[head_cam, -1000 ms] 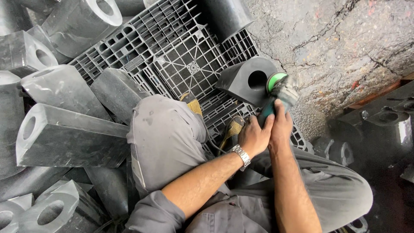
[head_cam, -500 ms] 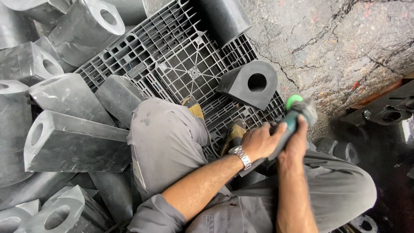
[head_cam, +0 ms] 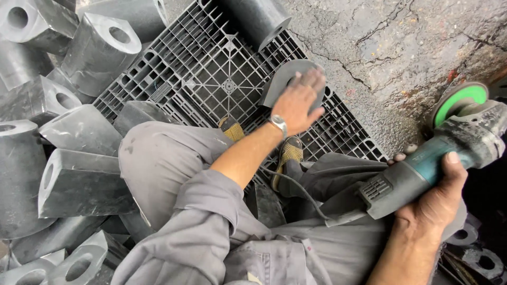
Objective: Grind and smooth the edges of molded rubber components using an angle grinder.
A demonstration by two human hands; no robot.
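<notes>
My right hand (head_cam: 434, 205) grips a teal and grey angle grinder (head_cam: 422, 168) with a green disc (head_cam: 458, 101), held off to the right over the concrete. My left hand (head_cam: 299, 101), with a wristwatch on it, rests flat with spread fingers on a dark grey metal block (head_cam: 285, 80) that has a round hole. The block lies on a black plastic grid pallet (head_cam: 211, 79) in front of my knees. A cord runs from the grinder across my lap.
Several similar grey blocks with holes (head_cam: 79, 182) are piled at the left and upper left. A dark cylinder (head_cam: 259, 18) lies at the pallet's far edge. Cracked concrete floor (head_cam: 391, 47) spreads to the upper right. More dark parts (head_cam: 475, 253) sit at the lower right.
Both hands were on the grinder near the block. My left hand has let go and reached onto the block, while my right hand has pulled the grinder away to the right.
</notes>
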